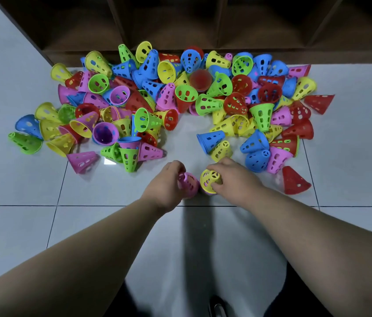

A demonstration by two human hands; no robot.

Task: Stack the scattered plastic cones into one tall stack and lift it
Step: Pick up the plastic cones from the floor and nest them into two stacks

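Many perforated plastic cones in red, yellow, blue, green and pink lie in a scattered pile (180, 94) on the white tiled floor. Just in front of the pile my left hand (166, 186) grips a pink cone (189, 185), its narrow end hidden under my fingers. Beside it my right hand (233, 179) holds a yellow cone (209, 179) whose narrow tip points up towards me; a pink rim shows under it. The two cones are almost touching, low over the floor.
A dark wooden shelf unit (180, 26) with open compartments stands behind the pile. A red cone (293, 180) lies alone to the right of my right hand. Pink and green cones (132, 154) lie left of my hands. Bare tiles (203, 236) stretch towards me.
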